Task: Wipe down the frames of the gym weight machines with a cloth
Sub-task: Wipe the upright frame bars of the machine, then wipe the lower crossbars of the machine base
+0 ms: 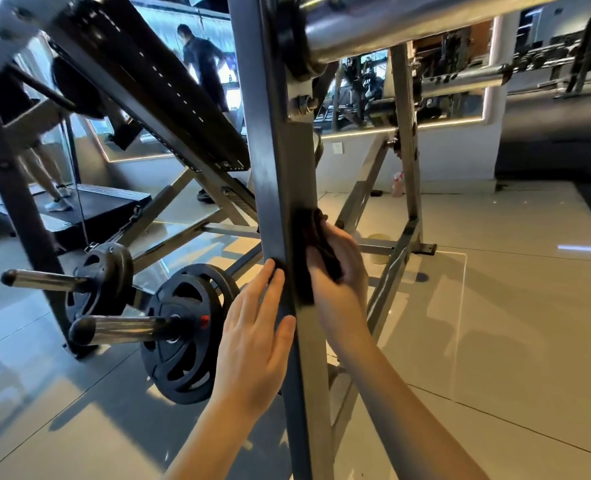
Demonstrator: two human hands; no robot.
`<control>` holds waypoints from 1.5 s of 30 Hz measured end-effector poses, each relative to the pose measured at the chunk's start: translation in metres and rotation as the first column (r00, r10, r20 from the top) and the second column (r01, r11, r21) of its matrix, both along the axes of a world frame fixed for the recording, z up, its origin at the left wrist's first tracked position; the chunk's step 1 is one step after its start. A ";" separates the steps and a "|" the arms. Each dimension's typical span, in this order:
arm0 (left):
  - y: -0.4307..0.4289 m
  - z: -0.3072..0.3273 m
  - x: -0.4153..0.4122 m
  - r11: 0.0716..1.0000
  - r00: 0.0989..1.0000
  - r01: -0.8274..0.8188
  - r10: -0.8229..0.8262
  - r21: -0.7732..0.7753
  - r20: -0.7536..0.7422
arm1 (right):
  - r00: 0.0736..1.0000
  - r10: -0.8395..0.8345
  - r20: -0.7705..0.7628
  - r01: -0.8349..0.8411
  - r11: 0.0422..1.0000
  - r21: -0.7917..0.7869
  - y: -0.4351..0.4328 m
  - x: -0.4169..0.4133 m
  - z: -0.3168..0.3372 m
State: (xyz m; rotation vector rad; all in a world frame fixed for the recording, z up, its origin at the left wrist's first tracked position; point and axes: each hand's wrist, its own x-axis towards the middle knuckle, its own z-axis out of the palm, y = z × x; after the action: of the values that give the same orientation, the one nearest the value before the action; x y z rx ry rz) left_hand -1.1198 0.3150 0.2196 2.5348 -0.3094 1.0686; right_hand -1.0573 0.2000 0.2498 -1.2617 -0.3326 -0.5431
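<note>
2 weight plates [183, 341] crowd left of the upright [276, 185]; open floor [495, 323] right.

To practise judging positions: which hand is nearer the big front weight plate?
Left. The left hand lies flat on the post, just right of the weight plate; the right hand grips the cloth on the post's other side.

Lower left: a large weight plate [180, 344] and a smaller weight plate [103, 278] behind it, each on a chrome peg [124, 329]. Beyond them is a treadmill [107, 199] with a person's legs [45, 174] on it. Upper right: a wall mirror [453, 81]. A spray bottle [397, 184] stands on the tiled floor [495, 323] by the wall.
</note>
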 end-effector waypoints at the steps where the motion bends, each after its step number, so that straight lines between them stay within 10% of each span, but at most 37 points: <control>1: -0.001 0.004 0.000 1.000 1.000 -0.008 0.008 -0.015 -0.014 | 0.997 0.063 -0.038 -0.062 0.998 0.023 0.002 -0.006 -0.012; 7: -0.014 0.012 -0.008 0.995 0.993 -0.036 0.026 -0.088 -0.116 | 0.990 0.125 -0.065 -0.131 0.987 -0.097 -0.004 -0.013 -0.041; 13: -0.022 0.014 -0.014 0.993 0.984 -0.073 0.057 -0.093 -0.168 | 0.974 -0.175 0.144 0.217 0.905 -0.367 -0.015 0.032 0.018; 23: -0.049 0.014 -0.025 0.946 0.951 -0.154 0.063 -0.284 -0.303 | 0.980 0.082 -0.180 -0.170 0.813 -0.557 -0.072 -0.013 -0.003; 33: -0.114 0.012 -0.062 0.992 0.846 -0.092 0.032 -0.086 -0.533 | 0.998 0.011 0.057 0.048 0.386 -0.921 -0.199 -0.056 0.029; 45: -0.176 -0.012 0.011 0.986 0.675 -0.064 0.156 0.153 -0.722 | 0.997 0.079 -0.005 -0.019 0.185 -0.983 -0.252 0.022 -0.023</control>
State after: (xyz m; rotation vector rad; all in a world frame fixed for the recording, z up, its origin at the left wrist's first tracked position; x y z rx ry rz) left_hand -1.1087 0.1388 0.2075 2.8628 0.0177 -0.0220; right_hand -1.0351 -0.0519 0.2265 -2.5451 -0.8662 -0.2317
